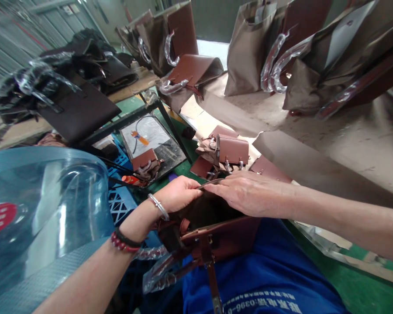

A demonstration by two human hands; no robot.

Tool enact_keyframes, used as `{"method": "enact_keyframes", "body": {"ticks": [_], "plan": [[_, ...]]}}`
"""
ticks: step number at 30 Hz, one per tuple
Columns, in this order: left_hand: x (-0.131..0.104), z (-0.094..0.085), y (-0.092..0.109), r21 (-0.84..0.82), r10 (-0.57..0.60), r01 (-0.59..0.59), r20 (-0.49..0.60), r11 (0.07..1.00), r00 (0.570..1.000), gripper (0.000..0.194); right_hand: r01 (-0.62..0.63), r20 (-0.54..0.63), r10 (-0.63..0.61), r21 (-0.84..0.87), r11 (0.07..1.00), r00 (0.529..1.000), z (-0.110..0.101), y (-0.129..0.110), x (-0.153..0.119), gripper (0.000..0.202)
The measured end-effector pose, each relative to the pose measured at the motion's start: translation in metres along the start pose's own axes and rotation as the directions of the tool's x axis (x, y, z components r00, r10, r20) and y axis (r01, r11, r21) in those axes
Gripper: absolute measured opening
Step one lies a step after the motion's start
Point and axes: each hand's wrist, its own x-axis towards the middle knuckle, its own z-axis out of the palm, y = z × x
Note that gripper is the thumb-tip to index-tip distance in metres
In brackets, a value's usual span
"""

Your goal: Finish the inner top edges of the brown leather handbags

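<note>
Here, an open reddish-brown bag [231,237] rests on a lap covered in blue cloth [271,266]. The left hand [180,194] and right hand [255,194] hold the bag's far rim, each grip narrow. Beyond lie more brown bags [234,150]; farther, taller bags [247,54] stand on a counter [356,144].

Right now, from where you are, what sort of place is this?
Probably a bag workshop: there are several similar brown bags with plastic-wrapped handles, a heap of dark bags to the left, and an open bag with the left hand and right hand at its rim.
</note>
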Motion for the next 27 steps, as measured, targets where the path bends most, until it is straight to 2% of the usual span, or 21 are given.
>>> {"method": "enact_keyframes", "body": {"ticks": [8, 13, 15, 19, 22, 27], "plan": [[-0.002, -0.002, 0.001, 0.112, 0.007, -0.004, -0.027, 0.994, 1.0, 0.023, -0.118, -0.023, 0.12, 0.072, 0.99, 0.992, 0.007, 0.005, -0.005, 0.017], [-0.003, -0.001, 0.003, 0.124, 0.023, -0.018, -0.04, 0.992, 0.999, 0.022, -0.192, -0.029, 0.196, 0.108, 0.975, 0.98, 0.007, 0.005, 0.0, 0.018], [-0.003, 0.0, 0.003, 0.109, 0.009, -0.005, -0.037, 0.994, 0.999, 0.023, -0.275, -0.01, 0.277, 0.097, 0.956, 0.961, 0.006, 0.004, 0.004, 0.021], [-0.003, 0.0, 0.003, 0.077, -0.013, 0.015, -0.018, 0.997, 1.0, 0.024, -0.488, -0.011, 0.488, -0.03, 0.872, 0.873, 0.004, 0.001, 0.009, 0.025], [-0.002, 0.0, 0.003, 0.062, -0.021, 0.022, -0.019, 0.998, 1.0, 0.024, -0.546, -0.02, 0.545, -0.065, 0.836, 0.838, 0.004, 0.001, 0.011, 0.025], [0.0, 0.0, 0.004, 0.074, -0.03, 0.031, -0.006, 0.997, 1.0, 0.026, -0.579, -0.018, 0.579, -0.018, 0.815, 0.815, 0.003, 0.004, 0.013, 0.019]]}}
